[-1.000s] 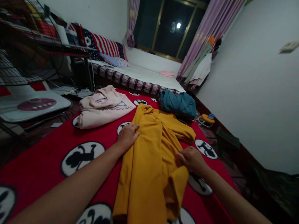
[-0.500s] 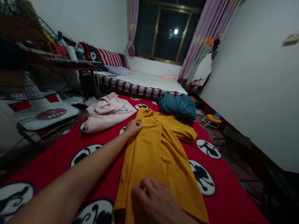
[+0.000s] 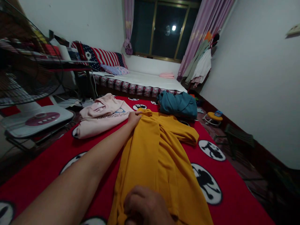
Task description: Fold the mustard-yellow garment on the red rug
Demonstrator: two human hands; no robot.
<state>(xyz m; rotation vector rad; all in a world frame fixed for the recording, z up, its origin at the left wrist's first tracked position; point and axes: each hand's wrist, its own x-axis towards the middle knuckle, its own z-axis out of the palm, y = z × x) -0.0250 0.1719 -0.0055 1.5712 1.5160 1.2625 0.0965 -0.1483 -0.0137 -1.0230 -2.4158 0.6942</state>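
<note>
A long mustard-yellow garment, a coat or a dress, lies spread on the red blanket, its neck end away from me. One sleeve is bent out to the right; the left side is folded inward. At the far left corner, by the collar, my left hand is closed on the cloth. My right hand is curled over the near left part of the garment, gripping fabric; its fingertips are partly hidden. A folded pale pink top with printed letters lies left of my left hand.
A folded teal garment lies at the blanket's far right. Beyond is a bed under a window. An electric fan stands at the left. On the right floor are a yellow-topped stool and a dark folding stool.
My left hand has moved up to the collar corner and closed on it. My right hand has shifted slightly left and down, its fingers curling into the cloth. The view has shifted slightly.
</note>
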